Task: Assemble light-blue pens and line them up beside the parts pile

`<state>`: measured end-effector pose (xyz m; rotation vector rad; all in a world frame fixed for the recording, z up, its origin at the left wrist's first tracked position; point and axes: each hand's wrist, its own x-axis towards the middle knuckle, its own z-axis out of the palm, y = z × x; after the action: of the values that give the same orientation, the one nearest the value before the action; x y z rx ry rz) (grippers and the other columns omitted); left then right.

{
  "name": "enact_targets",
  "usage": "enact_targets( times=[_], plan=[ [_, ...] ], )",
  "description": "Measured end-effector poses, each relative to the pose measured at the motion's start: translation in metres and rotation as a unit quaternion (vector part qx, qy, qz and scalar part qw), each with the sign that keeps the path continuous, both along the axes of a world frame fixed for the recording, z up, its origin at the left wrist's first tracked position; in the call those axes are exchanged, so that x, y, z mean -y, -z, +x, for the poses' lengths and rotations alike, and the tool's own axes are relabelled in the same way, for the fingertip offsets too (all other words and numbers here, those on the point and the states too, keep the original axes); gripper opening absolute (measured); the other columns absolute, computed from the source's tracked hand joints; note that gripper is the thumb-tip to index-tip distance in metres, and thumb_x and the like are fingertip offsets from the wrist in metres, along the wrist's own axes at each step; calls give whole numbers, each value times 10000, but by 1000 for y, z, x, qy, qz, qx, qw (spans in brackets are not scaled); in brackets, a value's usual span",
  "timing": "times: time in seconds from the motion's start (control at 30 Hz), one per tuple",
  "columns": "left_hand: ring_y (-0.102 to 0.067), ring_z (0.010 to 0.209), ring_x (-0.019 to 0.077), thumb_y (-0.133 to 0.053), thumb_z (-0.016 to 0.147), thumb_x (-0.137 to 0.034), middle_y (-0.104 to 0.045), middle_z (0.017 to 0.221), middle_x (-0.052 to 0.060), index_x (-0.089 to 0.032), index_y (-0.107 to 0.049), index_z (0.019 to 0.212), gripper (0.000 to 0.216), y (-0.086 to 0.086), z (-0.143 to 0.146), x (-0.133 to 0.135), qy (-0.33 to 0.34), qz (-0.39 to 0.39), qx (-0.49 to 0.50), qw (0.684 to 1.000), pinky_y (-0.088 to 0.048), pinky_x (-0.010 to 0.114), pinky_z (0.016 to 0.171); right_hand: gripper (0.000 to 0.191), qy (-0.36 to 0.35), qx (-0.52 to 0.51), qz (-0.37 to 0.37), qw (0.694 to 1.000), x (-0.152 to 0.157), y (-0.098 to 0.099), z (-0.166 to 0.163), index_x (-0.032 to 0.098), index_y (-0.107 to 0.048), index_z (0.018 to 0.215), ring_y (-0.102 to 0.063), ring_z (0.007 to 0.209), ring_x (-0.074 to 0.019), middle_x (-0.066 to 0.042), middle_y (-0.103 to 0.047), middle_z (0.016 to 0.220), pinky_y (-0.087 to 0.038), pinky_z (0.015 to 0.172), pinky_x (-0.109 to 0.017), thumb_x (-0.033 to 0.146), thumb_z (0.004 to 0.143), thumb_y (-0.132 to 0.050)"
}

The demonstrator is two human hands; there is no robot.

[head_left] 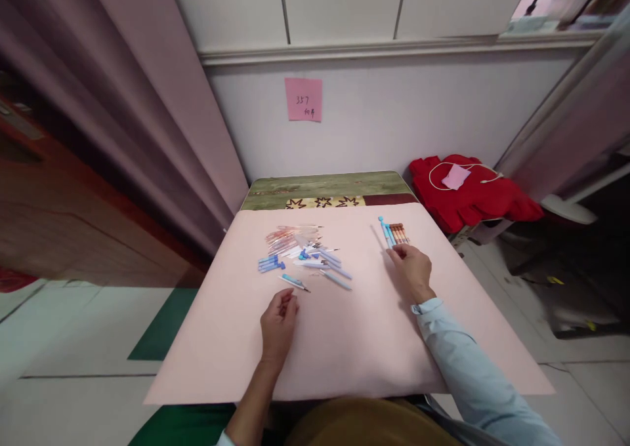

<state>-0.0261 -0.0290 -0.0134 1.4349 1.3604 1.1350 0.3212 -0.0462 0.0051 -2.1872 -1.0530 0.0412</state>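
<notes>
right of centre, your right hand [412, 269] pinches a pale stick [377, 236] beside blue pens [388, 233]; below centre, your left hand [278, 323] curls near a loose pen [294, 283], its grip unclear

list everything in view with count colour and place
wall: 1, white, behind table
table: 1, green at far end, centre
sheet: 1, pale pink, over table
pen parts: many, pinkish, white, blue, jumbled left of centre
pen row: several, blue and brown-topped, right side
pale stick: 1, whitish, right fingertips
wall note: 1, pink, on wall
red cloth: 1, red, beyond table's right
cable: 1, white, on red cloth
small paper: 1, pink, on red cloth
curtain: 1, mauve, left
floor: 1, pale, below
sleeve: 1, light blue, right arm
left hand: 1, bare, near pen parts
right hand: 1, bare, near pen row
</notes>
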Motion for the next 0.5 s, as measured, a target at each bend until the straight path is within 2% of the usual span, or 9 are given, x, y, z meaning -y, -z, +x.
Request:
enact_targets(
  times=[0.1, 0.23, 0.5],
  plan=[
    [-667, 768, 176, -630, 807, -445, -692, 888, 59, -178, -648, 1045, 358, -1, 0, 0, 3, -4, 11, 1000, -576, 329, 732, 263, 19, 18, -78, 997, -5, -1, -2, 256, -751, 872, -620, 733, -199, -32, -733, 818, -335, 603, -275, 445, 804, -581],
    [-656, 735, 166, -623, 814, -441, -683, 890, 59, -178, -638, 1057, 358, 0, -1, -2, 3, -9, 11, 1000, -576, 326, 715, 286, 31, 34, -145, 988, -10, -5, -4, 248, -754, 924, -624, 773, -204, -61, -732, 876, -332, 613, -279, 415, 805, -554],
    [-660, 763, 172, -623, 812, -442, -688, 898, 64, -178, -642, 1041, 351, -3, 0, -1, 8, -12, 19, 1000, -577, 320, 717, 298, 31, 74, -208, 975, -24, -9, -6, 207, -751, 927, -658, 797, -233, -117, -729, 869, -366, 617, -289, 403, 805, -564]
  ],
)
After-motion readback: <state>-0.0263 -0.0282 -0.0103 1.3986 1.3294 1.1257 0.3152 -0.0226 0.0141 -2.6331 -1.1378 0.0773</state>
